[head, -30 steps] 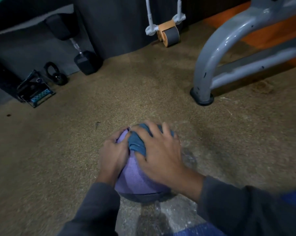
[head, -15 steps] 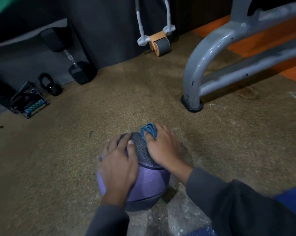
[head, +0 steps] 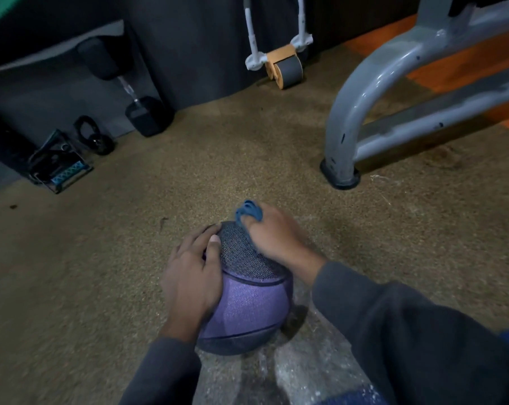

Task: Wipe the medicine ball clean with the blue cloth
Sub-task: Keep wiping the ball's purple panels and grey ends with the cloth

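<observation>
Two hands working on a medicine ball on the floor

The ball is sitting at 6 o'clock in the view. The left hand is lying flat on its 9 o'clock side, grip wide, fingers spread. The right hand is bunching the blue cloth in its grip, pressing it at the ball's 1 o'clock edge.

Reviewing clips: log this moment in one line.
left hand: steadies medicine ball | right hand: presses blue cloth on ball's far side | ball on floor
</observation>
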Available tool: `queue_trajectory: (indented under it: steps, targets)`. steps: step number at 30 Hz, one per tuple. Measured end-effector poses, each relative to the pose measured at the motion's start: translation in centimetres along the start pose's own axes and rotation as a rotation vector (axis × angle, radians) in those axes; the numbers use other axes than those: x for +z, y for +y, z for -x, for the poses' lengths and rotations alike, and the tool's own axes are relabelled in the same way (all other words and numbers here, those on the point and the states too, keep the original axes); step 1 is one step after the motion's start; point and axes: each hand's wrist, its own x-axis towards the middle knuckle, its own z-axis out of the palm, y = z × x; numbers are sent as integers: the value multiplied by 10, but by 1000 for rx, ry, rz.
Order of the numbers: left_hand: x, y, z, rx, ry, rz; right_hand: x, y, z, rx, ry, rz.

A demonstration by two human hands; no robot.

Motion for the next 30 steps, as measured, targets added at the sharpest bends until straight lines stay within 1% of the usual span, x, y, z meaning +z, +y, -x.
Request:
queue_trajectory:
  steps: [2,3,5,7,10,11,13,15,17,18,19,20,22,24,25,26,27,30]
  targets:
    - [2,-1,-5,-49,2,2,-2,12,10,47,44,-67]
    - [3,-2,-8,-81,-1,-9,0,17,24,14,90,-33]
    - [5,-5,-12,-130,-18,-37,4,15,62,-127,178,96]
    - [4,-7,-11,-132,-19,-26,8,4,90,-261,202,171]
    - [-3,-13,-3,-88,-30,30,11,-17,90,-410,213,262]
    - [-5,-15,-1,-84,-26,51,11,-22,80,-423,187,273]
    - [-7,-21,3,-83,4,79,10,-27,51,-360,89,255]
    - [-7,-26,7,-79,36,120,10,-19,19,-222,4,158]
    - [-6,-27,11,-73,55,178,8,-8,6,-62,-23,-27]
    - [-7,-29,12,-74,56,194,5,-2,11,-16,-18,-58]
    - [-8,-30,12,-73,51,196,4,3,22,-8,-14,-32]
    - [-9,-31,12,-61,43,194,3,5,39,-40,0,42]
    - [-11,-35,12,-7,9,222,1,-3,79,-221,84,229]
    - [-14,-41,14,81,-27,277,3,-20,95,-432,121,283]
    - [-14,-45,15,128,-35,284,4,-28,89,-491,104,296]
    - [-13,-49,18,171,-34,277,5,-33,76,-491,63,291]
    - [-13,-50,19,198,-30,267,5,-35,60,-444,3,264]
    - [-15,-49,21,210,-39,254,1,-22,18,-205,-125,53]
